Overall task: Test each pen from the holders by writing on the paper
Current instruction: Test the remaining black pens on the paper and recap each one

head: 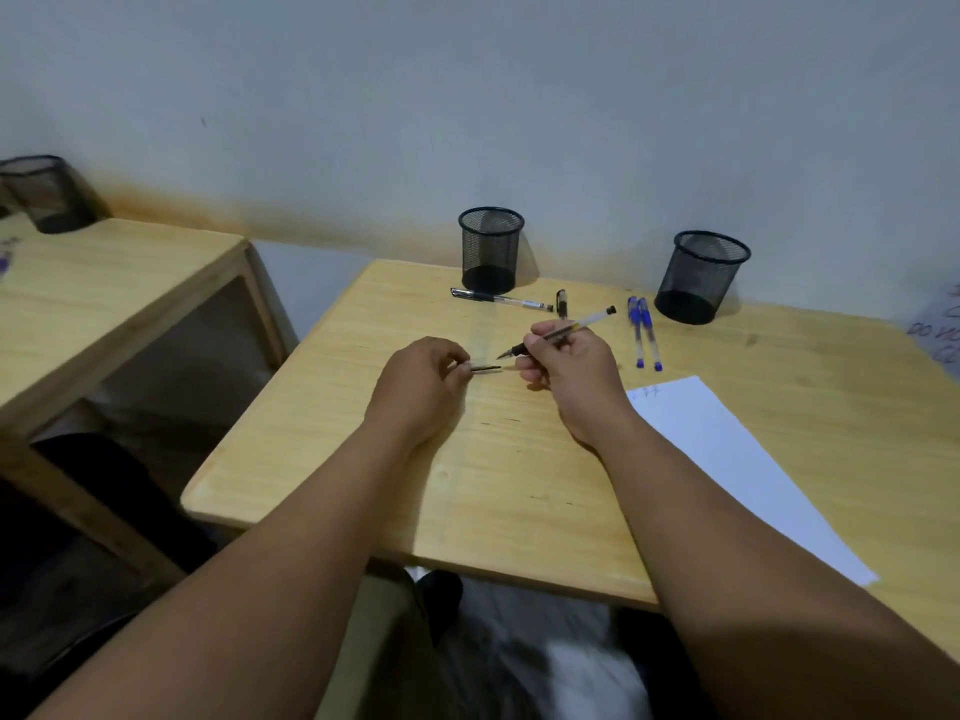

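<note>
My right hand (566,374) grips an uncapped black pen (589,321), its tip pointing left toward my left hand. My left hand (421,379) pinches the pen's clear cap (485,367) a short gap from the tip. Two black mesh holders (491,249) (701,275) stand at the back of the wooden table (363,459); no pens show in them. A capped black pen (501,300) and a loose black cap (561,302) lie in front of the left holder. Two blue pens (644,332) lie side by side. White paper (727,459) with small blue marks at its top corner lies on the right.
A second wooden table (104,314) stands to the left with another mesh holder (44,194) on it. A grey wall runs behind both tables. A gap separates the two tables. My legs show below the table's near edge.
</note>
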